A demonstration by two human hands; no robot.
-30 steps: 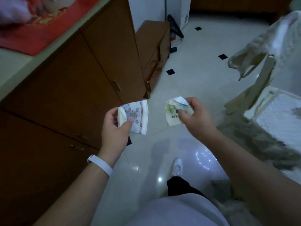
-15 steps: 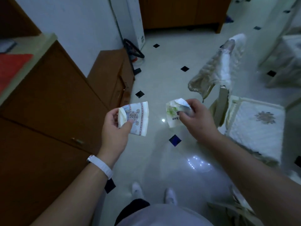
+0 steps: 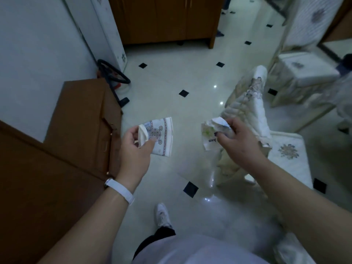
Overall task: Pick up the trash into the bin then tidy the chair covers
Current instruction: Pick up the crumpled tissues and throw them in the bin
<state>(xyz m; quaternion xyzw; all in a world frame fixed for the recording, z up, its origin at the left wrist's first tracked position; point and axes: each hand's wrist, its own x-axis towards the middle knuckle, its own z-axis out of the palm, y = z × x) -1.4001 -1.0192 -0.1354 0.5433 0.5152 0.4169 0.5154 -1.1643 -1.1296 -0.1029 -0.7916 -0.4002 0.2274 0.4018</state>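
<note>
My left hand [image 3: 134, 149] pinches a flattened patterned paper cup [image 3: 161, 137] above the tiled floor. A crumpled white wrapper with green print [image 3: 210, 131] sits in the grip of my right hand [image 3: 238, 141]. Just right of that hand stands a chair whose quilted white back cover [image 3: 251, 105] hangs rumpled and askew. Its seat cover [image 3: 287, 151] carries a floral emblem. A second covered chair [image 3: 302, 73] stands farther back on the right. No bin is in sight.
A low brown cabinet [image 3: 83, 119] and a taller wooden sideboard [image 3: 38, 187] line the left side. A black hose coil [image 3: 112, 73] lies by the wall. A wooden cupboard [image 3: 163, 20] closes off the far end. Glossy floor [image 3: 171, 77] stretches ahead.
The view has swung rightward and forward, bringing more floor and both chairs into sight. Both hands hold their trash in the same pose as before.
</note>
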